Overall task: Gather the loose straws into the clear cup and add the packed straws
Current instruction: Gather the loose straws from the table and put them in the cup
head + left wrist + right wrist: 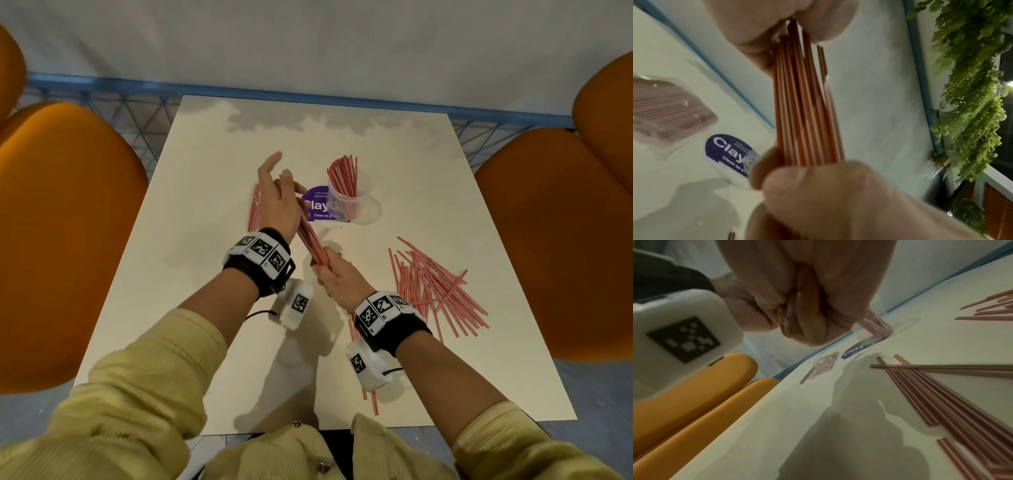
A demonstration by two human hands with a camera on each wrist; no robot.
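Observation:
A bundle of red-and-white straws [310,236] slants up above the white table [205,274]. My right hand [330,272] grips its lower end in a fist [807,296]. My left hand [286,186] pinches the upper end, where finger and thumb close on the straw tips [795,32], with the index finger raised. The clear cup [352,205] stands just right of the left hand with several straws upright in it. The packed straws [254,209] lie flat in clear wrap behind the left hand. A heap of loose straws [435,284] lies right of my right hand.
A round purple sticker [318,205] lies on the table beside the cup. More loose straws [370,394] lie under my right forearm near the front edge. Orange chairs [61,240] flank the table on both sides. A blue rail [308,94] runs behind it.

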